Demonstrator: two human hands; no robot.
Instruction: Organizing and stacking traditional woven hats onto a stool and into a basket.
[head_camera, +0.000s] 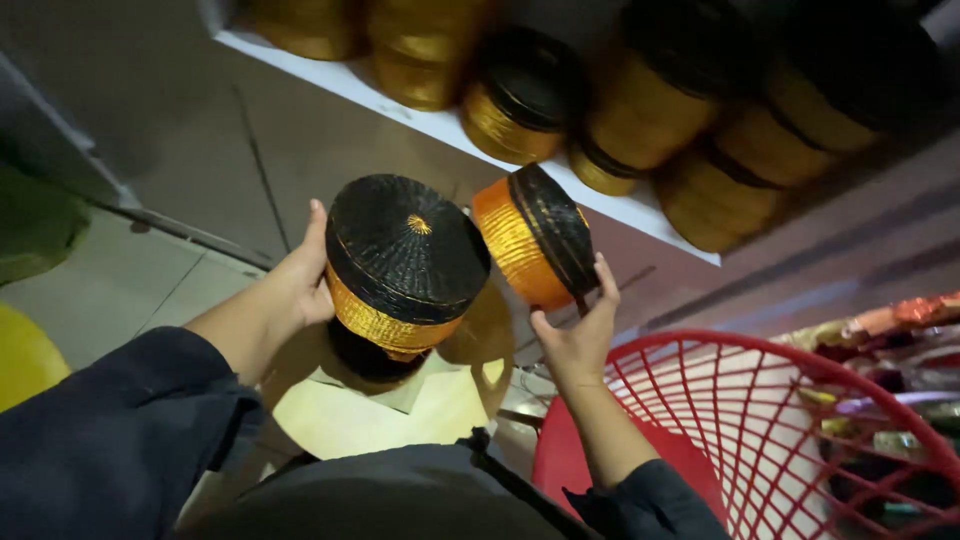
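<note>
Dark sleeves fill the bottom edge, nearest the camera, and both arms reach up from them. Just right of the sleeves stands a red plastic basket with an open lattice wall. Past the sleeves, a pale yellow stool sits below the two hands, with a folded pale sheet lying on its seat.

Left of the basket and higher, the right hand grips a small round woven box, orange-gold on the side with a black lid, tilted so the lid faces right; the thumb and fingers pinch its lower edge. Farther left of the basket, the left hand is closed against the side of a larger woven box, black domed lid with a gold tuft at its centre and a gold band beneath. The two boxes sit just beside each other, nearly touching.

Beyond them, above the basket, a white shelf runs diagonally and carries a row of similar gold-and-black woven boxes. Grey floor tiles lie far left of the basket.
</note>
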